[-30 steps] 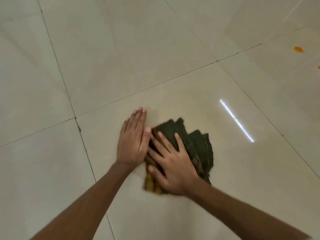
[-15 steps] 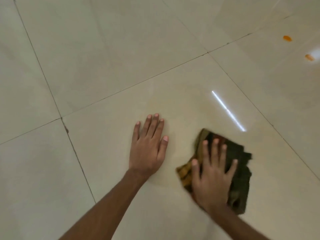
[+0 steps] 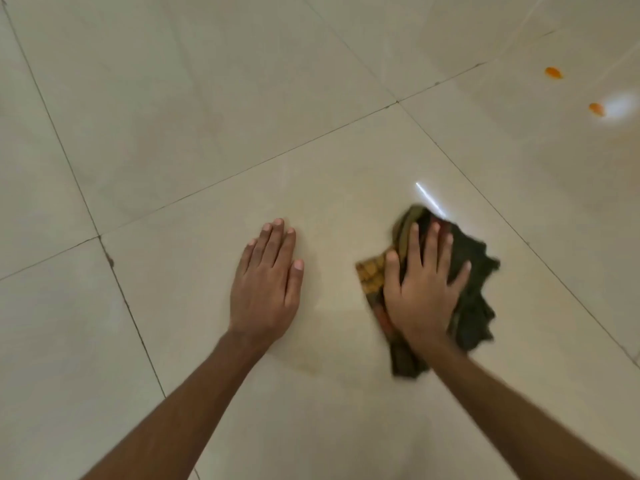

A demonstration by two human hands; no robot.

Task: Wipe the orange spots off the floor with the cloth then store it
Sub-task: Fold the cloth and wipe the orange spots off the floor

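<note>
A crumpled dark green cloth (image 3: pixel 474 271) with an orange checked corner lies on the cream tiled floor (image 3: pixel 207 116). My right hand (image 3: pixel 422 289) presses flat on top of it, fingers spread. My left hand (image 3: pixel 268 282) rests flat on the bare tile to the left of the cloth, palm down, holding nothing. Two orange spots sit far off at the upper right: one spot (image 3: pixel 553 72) farther away and a second spot (image 3: pixel 596 109) closer to the right edge, beside a bright glare patch.
Dark grout lines (image 3: pixel 242 168) cross the glossy tiles. A thin bright light reflection (image 3: pixel 427 199) shows just beyond the cloth. A faint yellowish smear (image 3: pixel 304 365) marks the tile near my left wrist.
My right hand slid the cloth to the right, away from my left hand, then slightly forward. My left hand stayed flat on the tile. The orange spots came further into view.
</note>
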